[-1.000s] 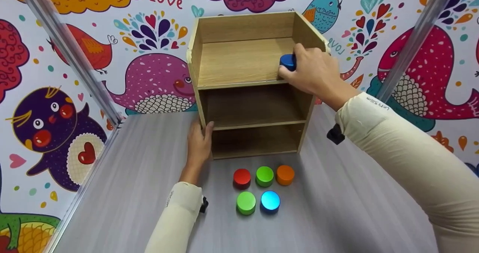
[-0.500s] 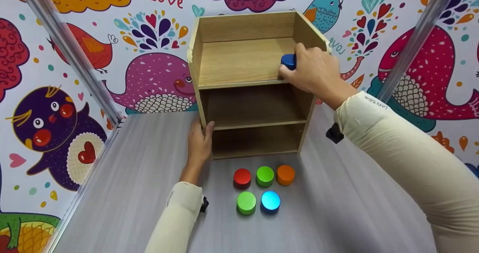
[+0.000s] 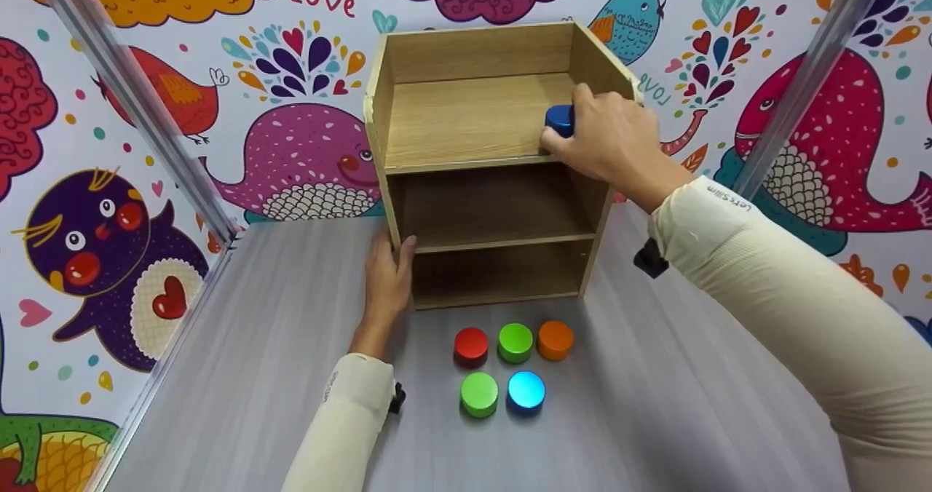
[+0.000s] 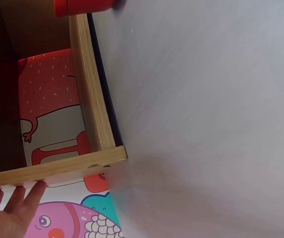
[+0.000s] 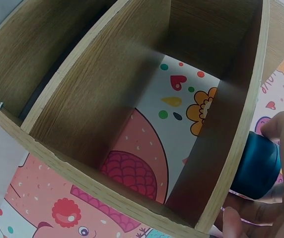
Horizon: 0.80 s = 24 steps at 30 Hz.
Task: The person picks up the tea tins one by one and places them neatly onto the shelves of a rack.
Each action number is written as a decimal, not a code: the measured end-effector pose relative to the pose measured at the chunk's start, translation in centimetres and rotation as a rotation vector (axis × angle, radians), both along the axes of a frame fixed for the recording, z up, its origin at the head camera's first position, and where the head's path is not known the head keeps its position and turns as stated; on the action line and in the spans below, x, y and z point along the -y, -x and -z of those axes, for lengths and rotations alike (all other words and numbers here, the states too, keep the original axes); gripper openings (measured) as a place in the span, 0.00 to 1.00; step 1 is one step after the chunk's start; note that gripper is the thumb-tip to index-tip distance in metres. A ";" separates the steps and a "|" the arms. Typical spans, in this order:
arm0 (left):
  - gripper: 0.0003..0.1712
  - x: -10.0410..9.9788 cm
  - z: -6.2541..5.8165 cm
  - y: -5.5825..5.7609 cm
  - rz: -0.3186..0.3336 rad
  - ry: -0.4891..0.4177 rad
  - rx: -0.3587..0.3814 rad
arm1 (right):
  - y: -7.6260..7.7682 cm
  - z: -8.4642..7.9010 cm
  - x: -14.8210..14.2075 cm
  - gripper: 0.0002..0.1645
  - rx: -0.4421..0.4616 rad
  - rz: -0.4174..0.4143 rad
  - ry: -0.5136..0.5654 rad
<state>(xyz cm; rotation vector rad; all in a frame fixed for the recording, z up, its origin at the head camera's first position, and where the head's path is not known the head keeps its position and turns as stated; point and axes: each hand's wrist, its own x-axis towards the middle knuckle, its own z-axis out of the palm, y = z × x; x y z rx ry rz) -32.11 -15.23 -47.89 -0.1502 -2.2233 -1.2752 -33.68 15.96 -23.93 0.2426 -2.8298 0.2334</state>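
My right hand (image 3: 611, 139) holds a dark blue cylinder (image 3: 560, 119) at the right of the top shelf's front edge. The right wrist view shows this cylinder (image 5: 256, 165) between thumb and fingers, against the shelf board. My left hand (image 3: 388, 277) touches the left side panel of the small wooden shelf unit (image 3: 477, 163). Straight fingertips (image 4: 35, 191) meet that panel in the left wrist view. On the table before the unit stand a red cylinder (image 3: 471, 346), a green cylinder (image 3: 515, 343), an orange cylinder (image 3: 555, 340), a lighter green cylinder (image 3: 479, 394) and a bright blue cylinder (image 3: 526, 392).
The unit has three levels, open at the front, with raised sides around the top one. It stands on a grey table (image 3: 291, 332). Behind it is a wall (image 3: 182, 208) with cartoon animals, and a metal post (image 3: 138, 106) rises on the left.
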 end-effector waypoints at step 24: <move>0.21 0.0 -0.1 0.0 -0.014 0.015 0.026 | -1.9 -0.2 -0.8 0.41 -0.031 -0.052 0.017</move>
